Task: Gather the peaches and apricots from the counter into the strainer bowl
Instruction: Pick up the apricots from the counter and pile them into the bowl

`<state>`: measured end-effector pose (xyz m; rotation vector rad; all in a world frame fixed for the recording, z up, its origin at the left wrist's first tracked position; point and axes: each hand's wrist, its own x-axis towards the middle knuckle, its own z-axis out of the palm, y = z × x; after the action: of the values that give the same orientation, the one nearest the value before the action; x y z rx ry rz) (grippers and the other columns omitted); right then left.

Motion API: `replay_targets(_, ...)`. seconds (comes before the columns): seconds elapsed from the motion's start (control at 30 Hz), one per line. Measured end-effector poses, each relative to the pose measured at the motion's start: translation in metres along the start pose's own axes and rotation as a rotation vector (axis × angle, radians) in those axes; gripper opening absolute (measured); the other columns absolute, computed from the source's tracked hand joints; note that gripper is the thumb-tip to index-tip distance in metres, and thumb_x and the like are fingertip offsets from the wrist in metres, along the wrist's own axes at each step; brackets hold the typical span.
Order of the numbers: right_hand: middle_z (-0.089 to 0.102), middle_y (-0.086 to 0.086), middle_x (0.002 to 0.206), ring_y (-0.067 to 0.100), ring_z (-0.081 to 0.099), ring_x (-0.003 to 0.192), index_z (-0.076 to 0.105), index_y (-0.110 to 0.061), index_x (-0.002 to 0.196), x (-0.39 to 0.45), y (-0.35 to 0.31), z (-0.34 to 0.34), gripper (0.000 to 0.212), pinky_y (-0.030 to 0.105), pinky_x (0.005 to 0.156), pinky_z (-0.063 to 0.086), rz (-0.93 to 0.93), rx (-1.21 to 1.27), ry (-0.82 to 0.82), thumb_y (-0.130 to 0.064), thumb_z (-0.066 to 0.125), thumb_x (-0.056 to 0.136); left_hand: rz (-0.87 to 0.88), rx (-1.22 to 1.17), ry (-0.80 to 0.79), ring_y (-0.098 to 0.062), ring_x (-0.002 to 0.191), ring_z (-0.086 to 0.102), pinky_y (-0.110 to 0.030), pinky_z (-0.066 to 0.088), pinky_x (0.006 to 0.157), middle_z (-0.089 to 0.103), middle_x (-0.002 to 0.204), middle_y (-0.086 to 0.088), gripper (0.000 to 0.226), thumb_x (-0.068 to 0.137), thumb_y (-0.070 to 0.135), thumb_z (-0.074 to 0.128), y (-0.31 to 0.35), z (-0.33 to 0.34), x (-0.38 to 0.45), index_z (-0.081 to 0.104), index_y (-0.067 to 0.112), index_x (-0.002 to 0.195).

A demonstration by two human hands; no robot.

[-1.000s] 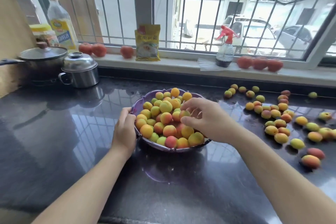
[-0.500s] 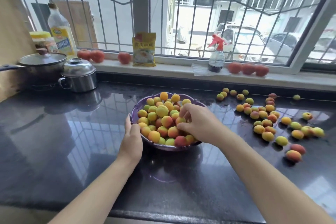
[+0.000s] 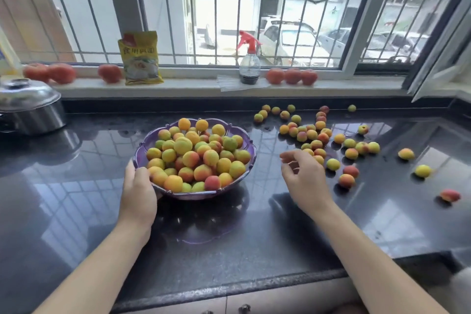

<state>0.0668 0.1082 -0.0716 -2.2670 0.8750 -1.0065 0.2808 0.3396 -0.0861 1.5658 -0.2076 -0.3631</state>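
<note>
A purple strainer bowl (image 3: 244,144) sits mid-counter, heaped with yellow, orange and red peaches and apricots (image 3: 196,155). My left hand (image 3: 139,191) grips the bowl's near-left rim. My right hand (image 3: 303,176) hovers just right of the bowl, empty, fingers loosely curled and apart. It sits at the near edge of a scatter of loose fruit (image 3: 316,135) on the black counter (image 3: 229,250). More single fruits lie further right, such as a yellow one (image 3: 423,171) and a red one (image 3: 449,195).
A steel lidded pot (image 3: 30,107) stands at the far left. On the windowsill are tomatoes (image 3: 291,76), a yellow packet (image 3: 140,58) and a spray bottle (image 3: 249,64). The counter's front edge (image 3: 229,288) runs near my arms.
My right hand has left the top of the fruit pile in the bowl and moved right, over the counter beside the loose fruit. My left hand stays on the rim.
</note>
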Motion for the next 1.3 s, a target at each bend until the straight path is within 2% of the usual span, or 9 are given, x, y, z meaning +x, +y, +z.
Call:
replay_targets(0.17, 0.063, 0.006, 0.106, 0.022, 0.057, 0.097, 0.071, -0.008, 0.108, -0.016, 0.046, -0.038, 0.021, 0.017, 0.084, 0.037, -0.035, -0.300, 0.120, -0.001, 0.067, 0.089, 0.021, -0.025, -0.094, -0.025, 0.117, 0.070, -0.049, 0.062, 0.097, 0.069, 0.132, -0.003, 0.051, 0.101, 0.033, 0.035, -0.001, 0.041, -0.009, 0.050, 0.028, 0.149)
replay_targets(0.3, 0.053, 0.012, 0.103, 0.033, 0.049, 0.090, 0.071, -0.011, 0.109, -0.020, 0.082, -0.058, 0.023, 0.042, 0.081, 0.048, 0.020, -0.585, 0.223, -0.011, 0.069, 0.087, 0.018, -0.086, -0.123, -0.031, 0.117, 0.072, -0.053, 0.062, 0.095, 0.072, 0.130, -0.006, 0.051, 0.097, 0.034, 0.037, -0.004, 0.066, -0.010, 0.054, 0.030, 0.145)
replay_targets(0.47, 0.050, 0.014, 0.114, 0.037, 0.049, 0.102, 0.068, -0.015, 0.116, -0.021, 0.088, -0.059, 0.026, 0.045, 0.089, 0.048, 0.230, -0.602, 0.107, -0.023, 0.063, 0.092, 0.061, -0.128, -0.060, -0.025, 0.110, 0.072, -0.039, 0.060, 0.080, 0.072, 0.124, -0.007, 0.051, 0.097, 0.027, 0.039, -0.007, 0.078, -0.017, 0.059, 0.023, 0.143)
replay_targets(0.63, 0.048, 0.014, 0.113, 0.037, 0.052, 0.101, 0.063, -0.011, 0.114, -0.024, 0.088, -0.062, 0.022, 0.041, 0.088, 0.045, 0.257, -0.482, 0.112, -0.017, 0.062, 0.093, 0.117, -0.129, -0.048, -0.022, 0.107, 0.072, -0.042, 0.060, 0.086, 0.073, 0.118, -0.005, 0.046, 0.097, 0.033, 0.041, -0.009, 0.076, -0.025, 0.064, 0.024, 0.136)
replay_targets(0.83, 0.053, 0.007, 0.104, 0.029, 0.054, 0.094, 0.059, -0.011, 0.109, -0.027, 0.083, -0.066, 0.020, 0.029, 0.074, 0.035, 0.219, -0.275, 0.204, -0.012, 0.067, 0.091, 0.119, -0.171, -0.100, -0.016, 0.098, 0.076, -0.028, 0.061, 0.071, 0.076, 0.111, -0.003, 0.034, 0.107, 0.023, 0.039, -0.005, 0.073, -0.028, 0.067, 0.023, 0.127)
replay_targets(1.1, 0.066, 0.005, 0.118, 0.025, 0.064, 0.104, 0.066, -0.015, 0.126, -0.019, 0.069, -0.071, 0.036, 0.029, 0.093, 0.048, 0.102, -0.132, 0.213, -0.012, 0.072, 0.090, 0.108, -0.222, -0.165, -0.021, 0.108, 0.076, -0.030, 0.062, 0.076, 0.077, 0.120, -0.005, 0.037, 0.107, 0.023, 0.042, -0.006, 0.069, -0.027, 0.066, 0.023, 0.136)
replay_targets(1.2, 0.069, 0.003, 0.111, 0.005, 0.068, 0.089, 0.066, -0.020, 0.124, 0.015, 0.028, -0.074, 0.032, 0.013, 0.075, 0.051, 0.116, 0.120, 0.099, -0.015, 0.070, 0.093, 0.104, -0.238, -0.173, -0.020, 0.107, 0.076, -0.029, 0.062, 0.076, 0.078, 0.118, -0.003, 0.034, 0.109, 0.023, 0.043, -0.007, 0.068, -0.026, 0.066, 0.024, 0.134)
replay_targets(1.23, 0.070, 0.001, 0.108, 0.003, 0.069, 0.084, 0.066, -0.021, 0.123, 0.028, 0.011, -0.073, 0.028, 0.014, 0.068, 0.054, 0.120, 0.180, 0.021, -0.019, 0.069, 0.095, 0.101, -0.244, -0.177, -0.021, 0.108, 0.076, -0.029, 0.062, 0.077, 0.078, 0.118, -0.003, 0.034, 0.109, 0.023, 0.043, -0.008, 0.068, -0.026, 0.066, 0.025, 0.134)
replay_targets(1.3, 0.071, -0.005, 0.108, 0.011, 0.070, 0.089, 0.066, -0.023, 0.124, 0.052, -0.020, -0.066, 0.029, 0.027, 0.073, 0.060, 0.069, 0.140, -0.137, -0.029, 0.068, 0.096, 0.099, -0.252, -0.191, -0.022, 0.110, 0.076, -0.031, 0.063, 0.079, 0.077, 0.120, -0.004, 0.034, 0.110, 0.023, 0.044, -0.008, 0.067, -0.027, 0.065, 0.025, 0.136)
